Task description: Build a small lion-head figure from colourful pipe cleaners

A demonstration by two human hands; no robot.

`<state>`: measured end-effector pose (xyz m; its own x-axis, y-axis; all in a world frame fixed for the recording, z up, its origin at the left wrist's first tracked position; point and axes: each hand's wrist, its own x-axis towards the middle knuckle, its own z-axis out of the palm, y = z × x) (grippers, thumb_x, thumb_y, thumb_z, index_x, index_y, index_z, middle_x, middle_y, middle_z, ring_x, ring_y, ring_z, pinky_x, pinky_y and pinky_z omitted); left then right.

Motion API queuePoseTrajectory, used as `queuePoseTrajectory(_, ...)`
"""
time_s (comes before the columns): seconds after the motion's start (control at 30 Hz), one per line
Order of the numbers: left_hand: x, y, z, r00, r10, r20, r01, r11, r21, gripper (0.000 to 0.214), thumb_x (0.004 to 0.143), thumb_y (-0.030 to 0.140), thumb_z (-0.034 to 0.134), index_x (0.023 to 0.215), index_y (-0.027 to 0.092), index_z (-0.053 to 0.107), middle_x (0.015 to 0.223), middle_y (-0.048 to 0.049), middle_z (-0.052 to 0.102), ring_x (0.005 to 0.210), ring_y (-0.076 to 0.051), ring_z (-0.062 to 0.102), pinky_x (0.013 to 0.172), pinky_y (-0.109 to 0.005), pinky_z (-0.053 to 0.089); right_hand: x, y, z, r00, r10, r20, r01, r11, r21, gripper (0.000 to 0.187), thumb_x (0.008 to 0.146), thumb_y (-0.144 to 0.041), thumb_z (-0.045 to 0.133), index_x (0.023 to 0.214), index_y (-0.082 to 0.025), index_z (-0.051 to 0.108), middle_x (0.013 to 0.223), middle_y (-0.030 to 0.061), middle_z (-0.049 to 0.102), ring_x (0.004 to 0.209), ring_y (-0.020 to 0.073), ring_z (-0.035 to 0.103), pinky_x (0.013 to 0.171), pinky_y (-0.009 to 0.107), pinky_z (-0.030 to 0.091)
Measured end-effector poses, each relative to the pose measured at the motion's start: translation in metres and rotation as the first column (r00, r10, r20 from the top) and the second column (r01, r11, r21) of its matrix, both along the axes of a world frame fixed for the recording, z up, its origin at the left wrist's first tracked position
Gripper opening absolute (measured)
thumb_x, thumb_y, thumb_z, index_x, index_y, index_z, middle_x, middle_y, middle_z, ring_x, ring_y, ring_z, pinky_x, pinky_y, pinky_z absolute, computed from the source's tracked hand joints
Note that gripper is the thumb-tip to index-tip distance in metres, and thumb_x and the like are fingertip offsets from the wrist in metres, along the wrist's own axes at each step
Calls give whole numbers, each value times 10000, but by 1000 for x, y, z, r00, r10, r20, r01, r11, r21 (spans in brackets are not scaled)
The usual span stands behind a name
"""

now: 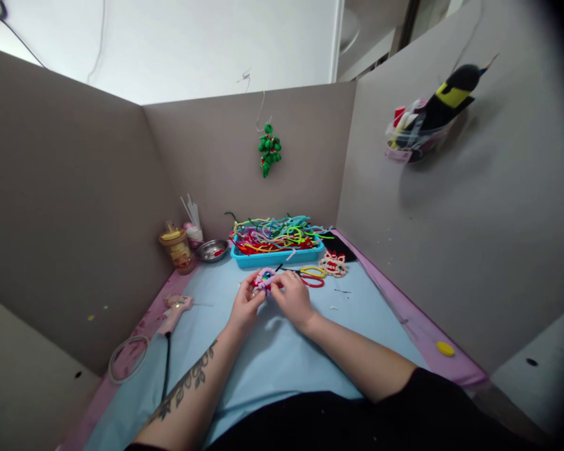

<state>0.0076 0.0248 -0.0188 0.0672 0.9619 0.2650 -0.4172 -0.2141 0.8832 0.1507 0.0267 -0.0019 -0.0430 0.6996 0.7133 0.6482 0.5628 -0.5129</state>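
Between my two hands, just above the blue cloth, is a small pipe-cleaner figure (266,276) in pink and red with a blue-green eye. My left hand (249,297) pinches it from the left side, fingers closed around its edge. From the right, my right hand (291,294) is closed with its fingertips at the figure's right edge; whether it also holds a small piece is hidden. A pair of scissors (314,277) with yellow and red handles lies right behind my right hand. Beside it rests a cream and red pipe-cleaner face (334,264).
A blue tray (277,257) heaped with coloured pipe cleaners stands at the back. Left of it are a metal bowl (212,250) and a lidded cup (177,251). A pink glue gun (175,314) with its cord lies at left. Grey partitions (254,150) enclose the table.
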Motion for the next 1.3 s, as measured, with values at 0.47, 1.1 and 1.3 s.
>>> queuePoseTrajectory(0.47, 0, 1, 0, 1000, -1, 20, 0, 999, 41, 532, 688, 229, 739, 1178, 209, 533, 1277, -96, 538, 1165, -239, 511, 995, -356, 384, 0, 0, 2, 995, 26, -101, -35, 996, -85, 102, 766, -155, 532, 696, -199, 590, 726, 15, 570, 745, 169, 532, 702, 275, 405)
queuePoseTrajectory(1.1, 4, -4, 12, 982, 159, 102, -135, 969, -207, 391, 629, 324, 785, 932, 155, 604, 883, -43, 682, 759, -132, 640, 722, -255, 488, -4, -3, -1, 996, 43, -74, -49, 995, -86, 120, 786, -151, 520, 715, -203, 601, 749, 29, 590, 758, 178, 534, 692, 282, 410)
queuePoseTrajectory(1.3, 4, -3, 10, 982, 167, 87, -146, 967, -207, 374, 629, 329, 784, 913, 158, 612, 877, -40, 687, 744, -133, 641, 704, -251, 485, -6, -2, -6, 988, 71, -137, -89, 987, -133, 124, 791, -171, 513, 721, -205, 609, 759, 27, 588, 735, 171, 539, 667, 276, 421)
